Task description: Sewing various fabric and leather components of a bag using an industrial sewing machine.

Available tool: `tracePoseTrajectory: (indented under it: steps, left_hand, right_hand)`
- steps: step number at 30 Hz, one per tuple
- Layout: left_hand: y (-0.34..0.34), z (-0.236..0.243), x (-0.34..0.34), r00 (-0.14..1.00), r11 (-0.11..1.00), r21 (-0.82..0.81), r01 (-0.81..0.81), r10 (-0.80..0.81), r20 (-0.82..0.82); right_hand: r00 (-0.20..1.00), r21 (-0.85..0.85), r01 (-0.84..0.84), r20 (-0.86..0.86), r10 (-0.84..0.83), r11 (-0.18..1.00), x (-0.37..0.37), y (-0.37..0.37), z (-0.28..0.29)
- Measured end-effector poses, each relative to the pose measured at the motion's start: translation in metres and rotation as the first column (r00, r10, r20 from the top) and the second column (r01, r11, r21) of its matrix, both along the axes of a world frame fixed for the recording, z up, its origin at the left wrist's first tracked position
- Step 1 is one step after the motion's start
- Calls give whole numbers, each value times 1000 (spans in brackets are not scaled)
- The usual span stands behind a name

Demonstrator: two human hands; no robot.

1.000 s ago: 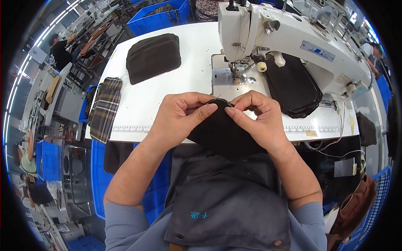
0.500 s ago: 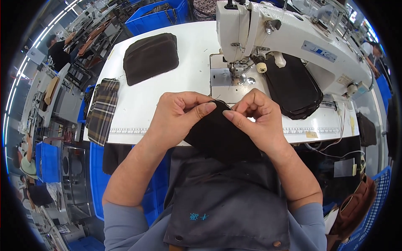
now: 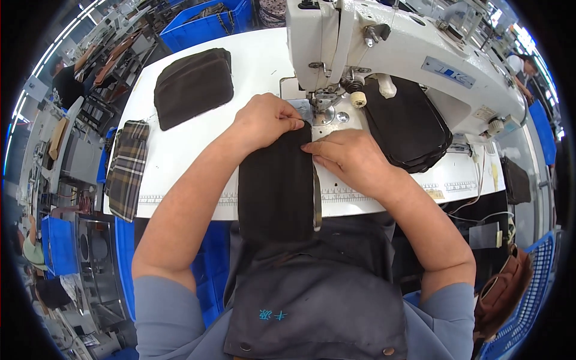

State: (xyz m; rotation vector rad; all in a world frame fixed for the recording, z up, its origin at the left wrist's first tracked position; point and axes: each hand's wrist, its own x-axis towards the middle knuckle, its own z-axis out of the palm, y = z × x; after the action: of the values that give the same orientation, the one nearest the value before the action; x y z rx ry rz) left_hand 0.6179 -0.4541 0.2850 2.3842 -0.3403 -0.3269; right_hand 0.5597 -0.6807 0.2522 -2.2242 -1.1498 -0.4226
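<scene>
A long dark brown fabric panel lies over the front edge of the white sewing table, its lower end hanging toward my apron. My left hand pinches the panel's far end close to the presser foot of the white sewing machine. On the panel's right edge, my right hand grips the fabric between thumb and forefinger. A strip of plaid lining shows along that same edge. Whether the far end sits under the presser foot is hidden by my left fingers.
Dark fabric pieces lie stacked at the table's left, beside folded plaid cloth. Another dark stack rests under the machine arm. A blue bin stands behind the table, and a blue basket with brown leather goods at lower right.
Both hands have carried the panel forward and left, from in front of the table edge to the needle area. The panel now lies straight and flat, and the view has shifted slightly.
</scene>
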Motion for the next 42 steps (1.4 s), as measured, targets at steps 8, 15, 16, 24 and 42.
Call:
tracePoseTrajectory:
  steps: [8,15,16,24,42]
  left_hand:
    - [-20,-30,15,936,993,-22,-119,119,332]
    - [-19,-43,24,900,993,-90,-80,110,422]
    - [-21,-42,25,905,994,-82,-76,103,413]
    - [-19,-47,33,903,993,-113,-32,77,422]
    - [6,-14,-62,806,890,-147,432,-308,505]
  right_hand:
    - [947,-72,220,254,-195,973,18,-4,-15]
    - [942,-144,259,258,-216,955,21,-5,-15]
    - [940,-133,262,258,-222,956,22,-5,-16]
    - [937,-127,275,258,-236,953,25,-4,-17]
    - [936,4,292,205,-286,957,0,-11,-9]
